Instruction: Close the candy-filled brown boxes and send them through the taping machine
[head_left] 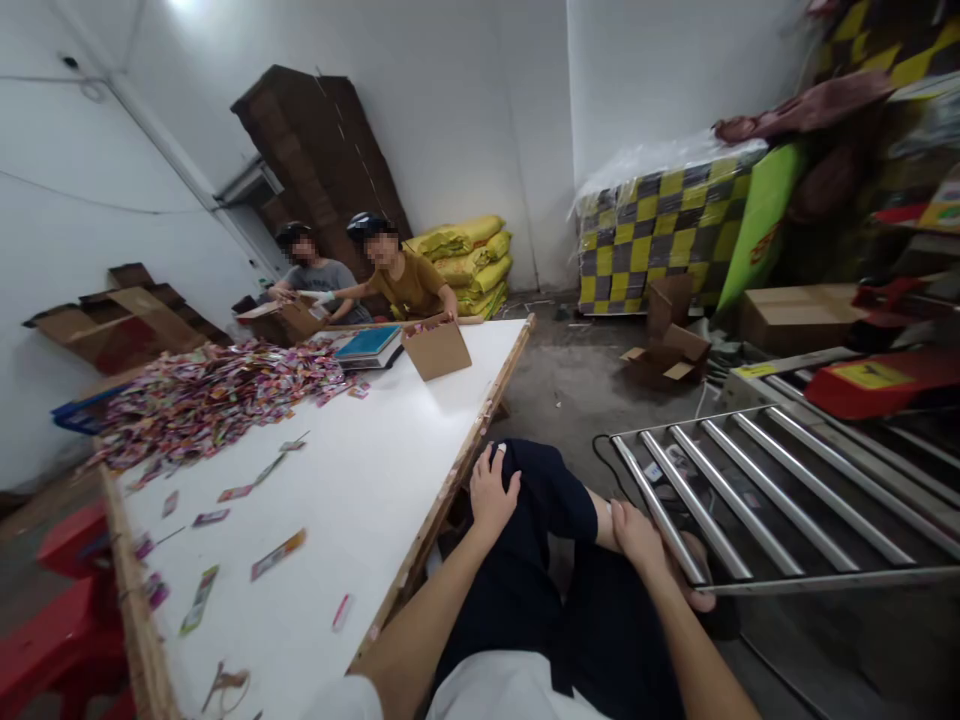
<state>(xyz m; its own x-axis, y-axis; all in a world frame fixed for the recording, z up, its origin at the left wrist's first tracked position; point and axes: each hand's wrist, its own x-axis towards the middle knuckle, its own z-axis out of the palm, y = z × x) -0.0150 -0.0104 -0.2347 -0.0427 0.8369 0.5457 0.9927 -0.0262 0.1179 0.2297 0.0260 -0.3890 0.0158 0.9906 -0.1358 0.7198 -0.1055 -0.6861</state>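
My left hand lies on my raised knee, in dark trousers, with its fingers apart and nothing held. Something white shows at a fingertip. My right hand rests against my bare lower leg, its fingers laid along the skin and partly hidden; no object shows in it. Left of my knee is a white-topped table with a wooden edge. Small coloured packets, such as an orange-and-purple packet and a green packet, are scattered over it, apart from both hands. A large packet heap covers its far left.
Two people sit across the table; one person touches an open carton. Beside it stands a scale. A roller conveyor is close on my right. Yellow sacks, cartons and red stools stand around.
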